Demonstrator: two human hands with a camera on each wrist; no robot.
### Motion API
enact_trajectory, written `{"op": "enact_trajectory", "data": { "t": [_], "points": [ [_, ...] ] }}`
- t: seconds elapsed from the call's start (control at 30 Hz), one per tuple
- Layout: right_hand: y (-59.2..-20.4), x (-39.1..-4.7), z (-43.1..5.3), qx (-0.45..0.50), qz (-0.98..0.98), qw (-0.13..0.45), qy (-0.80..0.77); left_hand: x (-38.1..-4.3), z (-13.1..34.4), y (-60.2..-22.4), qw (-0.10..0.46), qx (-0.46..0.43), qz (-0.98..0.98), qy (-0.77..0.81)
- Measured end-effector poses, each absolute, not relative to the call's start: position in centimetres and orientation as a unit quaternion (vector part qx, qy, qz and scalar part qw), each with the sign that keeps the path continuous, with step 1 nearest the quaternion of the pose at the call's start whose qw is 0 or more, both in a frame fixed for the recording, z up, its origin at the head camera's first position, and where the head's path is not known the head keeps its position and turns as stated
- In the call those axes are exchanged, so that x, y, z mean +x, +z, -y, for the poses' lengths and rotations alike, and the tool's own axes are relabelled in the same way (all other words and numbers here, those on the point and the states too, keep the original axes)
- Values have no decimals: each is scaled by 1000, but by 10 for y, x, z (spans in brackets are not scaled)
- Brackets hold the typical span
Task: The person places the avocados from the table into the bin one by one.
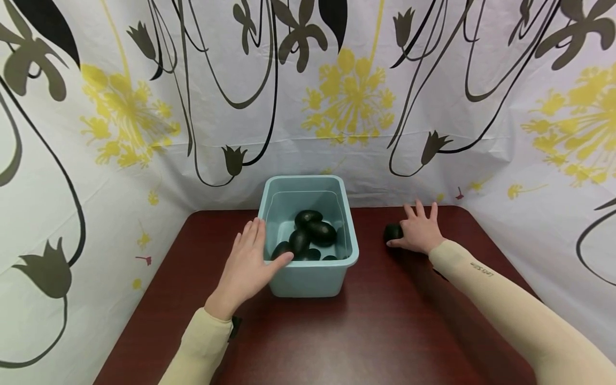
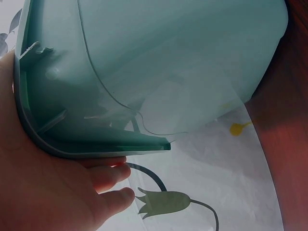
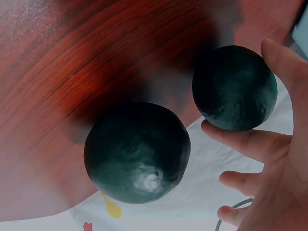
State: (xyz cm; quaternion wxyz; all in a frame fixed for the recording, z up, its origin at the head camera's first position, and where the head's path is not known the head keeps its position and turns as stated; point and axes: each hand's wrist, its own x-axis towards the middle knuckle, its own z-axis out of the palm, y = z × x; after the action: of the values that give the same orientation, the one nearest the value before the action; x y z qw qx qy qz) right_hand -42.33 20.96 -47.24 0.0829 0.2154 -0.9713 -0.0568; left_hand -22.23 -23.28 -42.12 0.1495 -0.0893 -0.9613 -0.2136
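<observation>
A light blue plastic bin stands on the table with several dark green, glossy avocados inside. My left hand rests at the bin's left front corner, fingers straight along the side and thumb on the front rim; the left wrist view shows the bin's outer wall close up. Right of the bin, my right hand pinches an avocado between thumb and index finger, its other fingers spread. A second avocado lies beside it on the table, hidden by the hand and arm in the head view.
The dark red-brown wooden table extends around the bin. A white cloth with yellow and grey flower prints hangs behind the table and at both sides, close to its back edge.
</observation>
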Motion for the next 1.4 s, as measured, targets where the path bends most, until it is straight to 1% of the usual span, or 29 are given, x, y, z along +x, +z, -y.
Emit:
{"op": "enact_trajectory", "data": {
  "t": [0.2, 0.5, 1.17, 1.4],
  "points": [
    [-473, -420, -209, 206, 974, 76, -54, -222, 233, -422, 150, -91, 961, -214],
    [-475, -418, -207, 205, 974, 90, -46, -223, 233, -421, 149, -88, 961, -214],
    [-481, -418, -203, 215, 971, 98, -17, -224, 235, -422, 152, -88, 961, -215],
    [-483, -417, -201, 224, 967, 119, -20, -224, 235, -422, 146, -89, 961, -215]
  ]
}}
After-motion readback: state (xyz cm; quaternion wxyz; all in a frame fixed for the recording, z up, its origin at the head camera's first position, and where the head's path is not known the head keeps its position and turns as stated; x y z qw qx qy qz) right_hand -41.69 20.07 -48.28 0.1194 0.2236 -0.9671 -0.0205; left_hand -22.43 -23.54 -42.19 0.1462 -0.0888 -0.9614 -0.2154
